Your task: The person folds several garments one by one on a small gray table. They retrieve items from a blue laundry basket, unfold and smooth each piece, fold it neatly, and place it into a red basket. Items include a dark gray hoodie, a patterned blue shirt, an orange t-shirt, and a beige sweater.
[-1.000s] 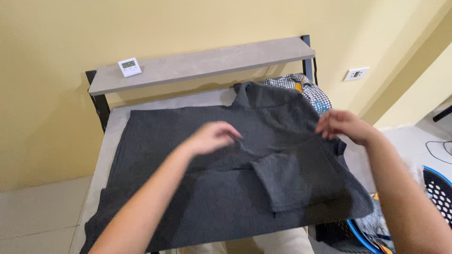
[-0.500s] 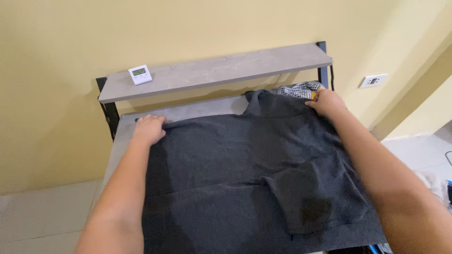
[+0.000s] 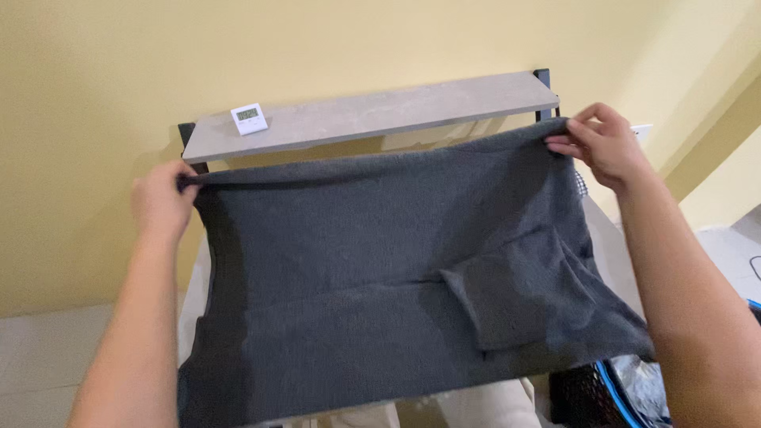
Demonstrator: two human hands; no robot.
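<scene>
Dark grey shirt (image 3: 372,269), held up by its far edge and stretched between two hands in front of the person, so that its upper part rises off the table while its lower part lies draped toward the viewer. A short sleeve (image 3: 491,305) is folded inward across the right half of the cloth. Left hand (image 3: 161,198): closed in a fist round the far left corner of the shirt, the fabric bunched into a thin roll at the grip. Right hand (image 3: 602,147): fingers pinched on the far right corner, thumb beneath and fingertips curled over the edge. The raised cloth hides most of the table (image 3: 196,273), of which only a pale strip shows beside the left forearm, and it also hides the space under the shelf (image 3: 365,115), a grey board on a black frame set against the yellow wall (image 3: 317,40). A small white timer (image 3: 250,118) stands on the left end of the shelf, well apart from both hands. A white wall socket (image 3: 640,131) shows just behind the right hand, partly covered by it. At lower right, beside the right forearm, the rim of a black mesh basket (image 3: 583,396) with a blue edge is visible; its contents cannot be made out.
</scene>
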